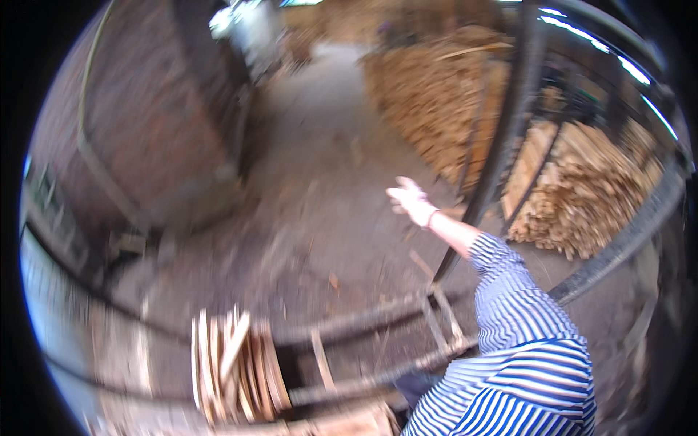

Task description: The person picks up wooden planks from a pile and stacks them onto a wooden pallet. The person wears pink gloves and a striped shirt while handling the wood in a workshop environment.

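My right arm, in a blue-and-white striped sleeve, reaches forward over the floor. At its end my right hand [411, 201] is open, with its fingers apart and nothing visible in it; motion blurs it somewhat. A dark upright metal post [502, 145] stands just to the right of the hand. My left hand is out of view. At the lower left, a stack of thin wooden strips [236, 367] rests across a low rail frame [363, 317], with one strip lying askew on top.
Large piles of wood strips [429, 98] and bundled sticks [574, 189] line the right side. A brick structure [153, 109] rises at the left. Between them the dirt floor [313, 138] runs back, with scattered wood scraps. A curved metal bar [625, 229] crosses at the right.
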Action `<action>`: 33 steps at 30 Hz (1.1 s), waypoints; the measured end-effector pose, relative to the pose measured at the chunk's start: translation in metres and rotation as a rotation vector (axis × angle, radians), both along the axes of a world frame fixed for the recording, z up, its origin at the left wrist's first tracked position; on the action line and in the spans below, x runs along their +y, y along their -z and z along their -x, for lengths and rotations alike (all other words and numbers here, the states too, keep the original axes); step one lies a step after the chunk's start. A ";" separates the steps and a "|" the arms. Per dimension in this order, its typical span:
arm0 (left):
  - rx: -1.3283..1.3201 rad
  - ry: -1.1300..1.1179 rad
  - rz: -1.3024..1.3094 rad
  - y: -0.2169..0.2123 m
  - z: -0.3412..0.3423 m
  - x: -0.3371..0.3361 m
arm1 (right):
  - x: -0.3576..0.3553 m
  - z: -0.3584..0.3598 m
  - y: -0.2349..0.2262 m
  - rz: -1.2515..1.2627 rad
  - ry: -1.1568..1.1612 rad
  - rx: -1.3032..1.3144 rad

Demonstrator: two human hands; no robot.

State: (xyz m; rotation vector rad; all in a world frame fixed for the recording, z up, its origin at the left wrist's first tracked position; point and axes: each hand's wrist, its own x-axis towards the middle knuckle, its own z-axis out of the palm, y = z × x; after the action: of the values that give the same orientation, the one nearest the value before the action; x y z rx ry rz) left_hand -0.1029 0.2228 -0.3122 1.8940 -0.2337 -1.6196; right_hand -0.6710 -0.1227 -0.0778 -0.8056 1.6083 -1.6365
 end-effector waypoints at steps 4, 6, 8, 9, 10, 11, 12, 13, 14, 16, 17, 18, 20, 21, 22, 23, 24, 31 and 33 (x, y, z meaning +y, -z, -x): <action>-0.087 -0.349 -0.169 -0.005 -0.071 0.166 | 0.087 -0.078 0.146 -0.494 -0.136 -0.220; 0.057 -0.419 -0.072 0.015 -0.095 0.183 | 0.126 -0.104 0.212 -0.657 -0.103 -0.293; 0.067 -0.441 -0.074 0.043 -0.110 0.166 | 0.157 -0.129 0.277 -0.860 -0.206 -0.363; 0.029 -0.423 -0.120 0.046 -0.107 0.136 | 0.169 -0.142 0.300 -0.852 -0.183 -0.371; -0.013 -0.407 -0.099 0.045 -0.122 0.128 | 0.181 -0.187 0.313 -0.940 -0.208 -0.394; -0.039 -0.382 -0.079 0.049 -0.131 0.121 | 0.186 -0.219 0.324 -1.021 -0.269 -0.380; -0.046 -0.346 -0.047 0.060 -0.132 0.111 | 0.186 -0.241 0.339 -1.073 -0.323 -0.415; -0.142 -0.319 -0.069 0.062 -0.155 0.123 | 0.190 -0.306 0.328 -1.122 -0.435 -0.427; -0.171 -0.251 -0.030 0.087 -0.156 0.087 | 0.178 -0.310 0.358 -1.068 -0.546 -0.278; -0.209 -0.004 0.035 0.124 -0.143 0.013 | 0.136 -0.303 0.405 -1.041 -0.683 -0.073; -0.244 0.164 0.051 0.132 -0.148 -0.024 | 0.120 -0.313 0.423 -1.077 -0.745 -0.041; -0.671 0.550 0.371 0.127 -0.156 -0.067 | 0.102 -0.327 0.434 -1.112 -0.809 -0.007; -0.469 0.352 0.049 0.120 -0.194 -0.147 | 0.067 -0.380 0.445 -1.116 -0.882 -0.064; -0.433 0.210 0.104 0.113 -0.210 -0.195 | 0.042 -0.402 0.449 -1.114 -0.905 -0.085; -0.560 0.236 0.004 0.116 -0.242 -0.237 | 0.018 -0.425 0.458 -1.002 -0.972 -0.019; -0.666 0.139 0.151 0.131 -0.284 -0.264 | -0.003 -0.454 0.467 -0.960 -1.002 -0.048; -0.781 0.169 0.206 0.144 -0.299 -0.319 | -0.030 -0.453 0.487 -0.859 -0.988 0.025; -1.403 0.737 -0.110 0.167 -0.428 -0.515 | -0.098 -0.533 0.538 -0.909 -0.911 -0.234; -1.490 0.909 -0.096 0.178 -0.424 -0.545 | -0.102 -0.526 0.557 -0.895 -0.919 -0.195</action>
State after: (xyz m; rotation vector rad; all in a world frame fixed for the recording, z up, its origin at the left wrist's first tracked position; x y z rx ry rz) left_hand 0.3209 -0.3224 -0.4905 2.8886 -1.7953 -0.1833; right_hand -0.1449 -0.2250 -0.6348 -0.6834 1.3034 -0.2726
